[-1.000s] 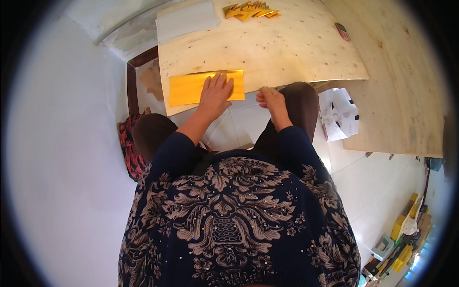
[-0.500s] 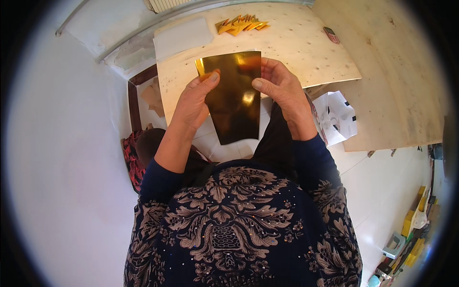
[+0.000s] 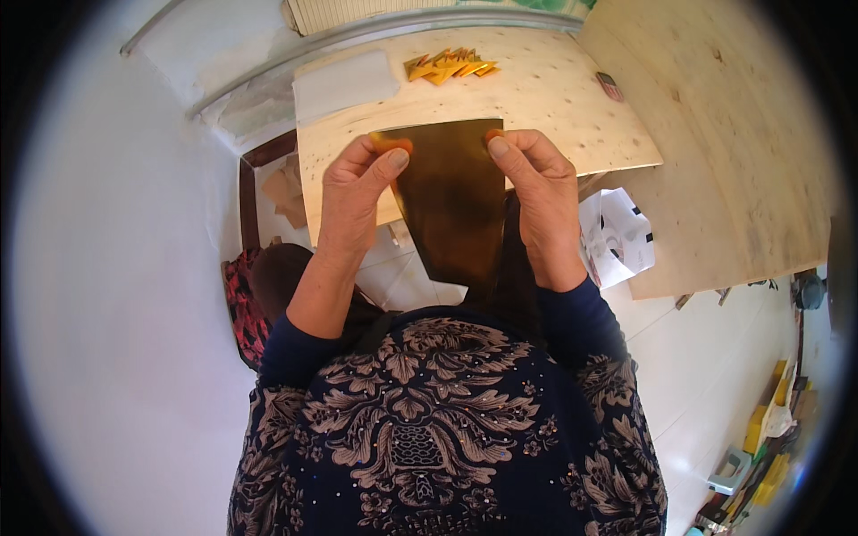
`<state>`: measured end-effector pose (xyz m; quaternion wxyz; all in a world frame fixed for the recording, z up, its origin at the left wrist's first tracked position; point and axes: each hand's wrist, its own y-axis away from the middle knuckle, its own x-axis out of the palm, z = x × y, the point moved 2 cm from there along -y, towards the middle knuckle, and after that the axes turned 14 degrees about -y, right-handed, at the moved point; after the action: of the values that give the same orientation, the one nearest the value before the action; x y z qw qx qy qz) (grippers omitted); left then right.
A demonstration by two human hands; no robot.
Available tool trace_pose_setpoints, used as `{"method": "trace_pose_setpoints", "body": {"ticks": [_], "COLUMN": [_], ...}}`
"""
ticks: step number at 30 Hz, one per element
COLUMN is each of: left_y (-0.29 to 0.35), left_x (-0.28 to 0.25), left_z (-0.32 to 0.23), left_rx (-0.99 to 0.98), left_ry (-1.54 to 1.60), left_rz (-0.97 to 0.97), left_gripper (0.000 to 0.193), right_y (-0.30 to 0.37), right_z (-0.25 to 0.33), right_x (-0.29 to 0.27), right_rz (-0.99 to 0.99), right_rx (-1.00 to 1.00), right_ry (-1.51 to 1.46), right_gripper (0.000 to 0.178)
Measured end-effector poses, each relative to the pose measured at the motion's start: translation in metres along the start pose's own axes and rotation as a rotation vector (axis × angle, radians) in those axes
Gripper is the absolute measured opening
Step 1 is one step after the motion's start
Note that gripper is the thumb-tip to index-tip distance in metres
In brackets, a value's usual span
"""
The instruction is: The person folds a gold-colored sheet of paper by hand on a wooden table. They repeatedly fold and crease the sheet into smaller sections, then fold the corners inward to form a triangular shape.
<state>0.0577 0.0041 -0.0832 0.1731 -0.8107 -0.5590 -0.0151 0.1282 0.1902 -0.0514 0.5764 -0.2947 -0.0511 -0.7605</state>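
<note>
A shiny gold foil sheet point(image 3: 451, 201) hangs between my two hands in front of my lap. My left hand point(image 3: 365, 183) pinches its upper left corner, thumb on the near face. With thumb and fingers closed, my right hand point(image 3: 539, 188) grips the upper right corner. The sheet narrows toward its lower end, and its far face is hidden. Beyond it, several folded gold foil pieces point(image 3: 450, 67) lie in an overlapping cluster on the pale wooden table point(image 3: 500, 103).
Left of the folded pieces lies a whitish sheet point(image 3: 347, 85). A small red phone-like object point(image 3: 609, 87) rests at the table's right. Below the table's right edge sits a white bag point(image 3: 617, 239). A large plywood panel point(image 3: 733, 161) rises at right; a stool with a teal-grey frame point(image 3: 731, 472) is lower right.
The gold sheet has come nearer to me, and its surface looks darker. My right hand has shifted outward to the upper right corner. The view has tilted slightly.
</note>
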Motion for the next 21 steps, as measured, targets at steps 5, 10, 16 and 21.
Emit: {"method": "trace_pose_setpoints", "body": {"ticks": [5,10,16,21], "left_y": [0.002,-0.005,-0.013,-0.011], "left_x": [-0.010,-0.006,0.023,0.030], "left_z": [-0.013,-0.040,-0.068,-0.065], "left_rx": [0.093,0.367,0.545,0.133], "left_ry": [-0.166,-0.725,-1.000,-0.655], "left_rz": [-0.062,-0.234,0.136,0.233], "left_gripper": [0.013,0.026,0.023,0.014], "right_y": [0.001,0.005,0.011,0.016], "right_z": [0.001,0.005,0.009,0.012], "right_x": [-0.002,0.001,0.017,0.018], "right_rz": [-0.028,0.010,0.158,0.165], "right_rx": [-0.020,-0.033,-0.176,-0.216], "right_ry": [0.023,0.063,0.408,0.483], "right_gripper": [0.008,0.007,0.006,0.009]}}
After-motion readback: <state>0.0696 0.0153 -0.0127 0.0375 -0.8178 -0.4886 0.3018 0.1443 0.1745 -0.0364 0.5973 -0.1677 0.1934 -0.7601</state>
